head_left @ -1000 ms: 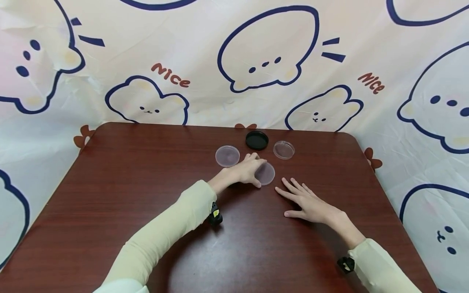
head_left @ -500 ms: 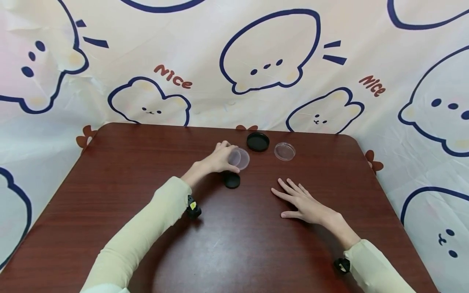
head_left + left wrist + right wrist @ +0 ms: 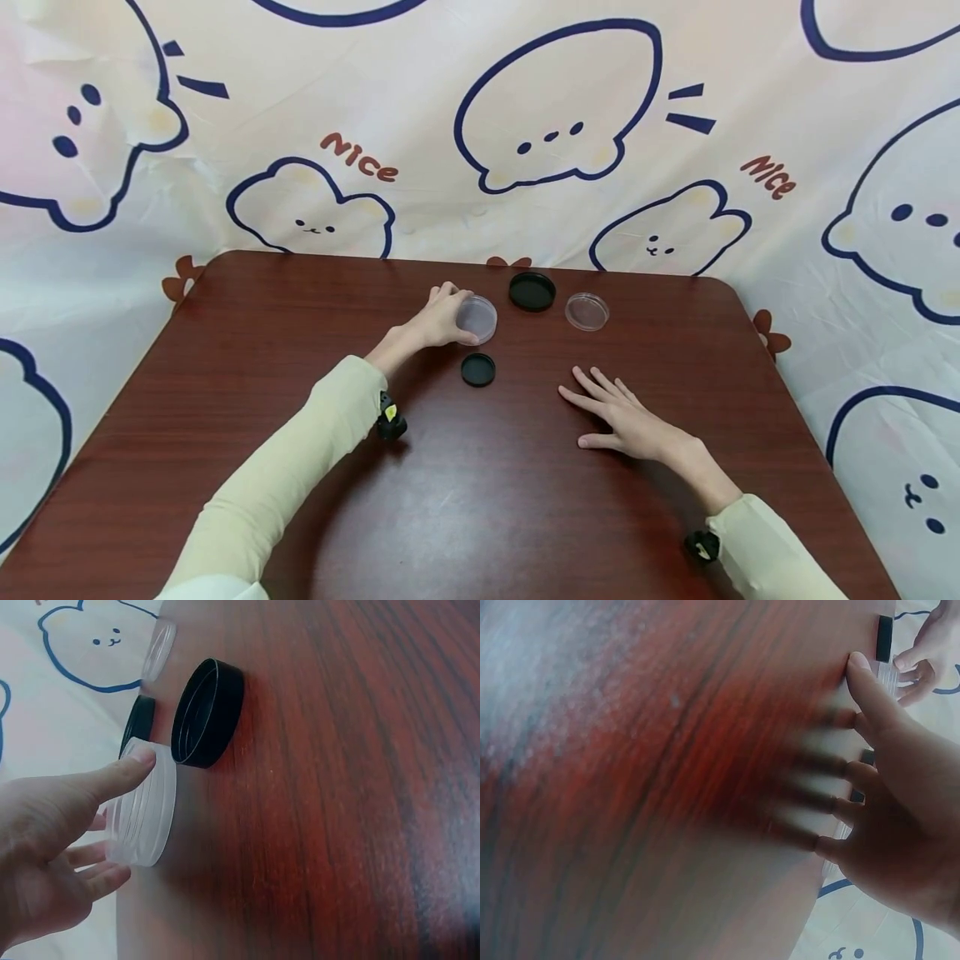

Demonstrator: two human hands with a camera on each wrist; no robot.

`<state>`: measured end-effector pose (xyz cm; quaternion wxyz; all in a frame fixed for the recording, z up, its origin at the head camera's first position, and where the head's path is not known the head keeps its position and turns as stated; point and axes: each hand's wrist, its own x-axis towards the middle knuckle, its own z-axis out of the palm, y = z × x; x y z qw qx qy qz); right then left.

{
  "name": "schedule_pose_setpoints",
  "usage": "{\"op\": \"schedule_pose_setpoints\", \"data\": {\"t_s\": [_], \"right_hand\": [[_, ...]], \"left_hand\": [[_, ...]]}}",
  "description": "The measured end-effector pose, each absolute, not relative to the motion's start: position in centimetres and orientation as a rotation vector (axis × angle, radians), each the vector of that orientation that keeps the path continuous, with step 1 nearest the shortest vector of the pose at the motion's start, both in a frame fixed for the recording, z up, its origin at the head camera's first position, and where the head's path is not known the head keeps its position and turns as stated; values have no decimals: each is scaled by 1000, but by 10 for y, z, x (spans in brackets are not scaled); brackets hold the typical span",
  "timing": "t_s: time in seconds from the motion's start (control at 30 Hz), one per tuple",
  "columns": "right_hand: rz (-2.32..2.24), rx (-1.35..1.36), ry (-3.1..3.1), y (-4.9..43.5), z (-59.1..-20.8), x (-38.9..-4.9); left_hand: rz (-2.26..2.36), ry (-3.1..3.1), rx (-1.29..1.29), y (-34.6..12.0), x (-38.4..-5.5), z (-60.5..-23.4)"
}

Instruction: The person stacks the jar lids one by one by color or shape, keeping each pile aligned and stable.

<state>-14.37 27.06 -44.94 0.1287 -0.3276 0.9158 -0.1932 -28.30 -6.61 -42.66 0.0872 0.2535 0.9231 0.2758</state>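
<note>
In the head view my left hand (image 3: pixel 435 321) grips clear round plastic dishes (image 3: pixel 477 320) by the rim, thumb on the near side and fingers on the far side. The left wrist view shows their ribbed clear walls (image 3: pixel 154 810) between thumb and fingers; they look stacked one on another. Just in front lies a small black round lid (image 3: pixel 477 369), hollow side up. My right hand (image 3: pixel 626 417) is spread flat, palm down, low over the table or resting on it, holding nothing.
A larger black round lid (image 3: pixel 532 292) lies near the back edge of the brown wooden table (image 3: pixel 225 375). To its right is another clear shallow dish (image 3: pixel 587 312). A patterned white cloth (image 3: pixel 420 100) hangs behind the table.
My left hand has moved left with a clear dish and brought it onto the other clear dish. The small black lid, hidden before, has come into view. The right hand has stayed nearly still.
</note>
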Motion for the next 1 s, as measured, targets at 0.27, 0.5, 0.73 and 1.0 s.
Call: {"op": "schedule_pose_setpoints", "data": {"t_s": [0.27, 0.5, 0.73, 1.0], "right_hand": [[-559, -964, 2672, 270, -452, -144], [-569, -947, 2664, 272, -452, -144], [-585, -944, 2666, 275, -452, -144], [-601, -955, 2654, 273, -455, -145]], "left_hand": [[808, 2740, 731, -65, -283, -429], [822, 2738, 745, -61, -284, -430], [829, 2736, 753, -56, -282, -426], [850, 2833, 746, -43, -277, -421]]}}
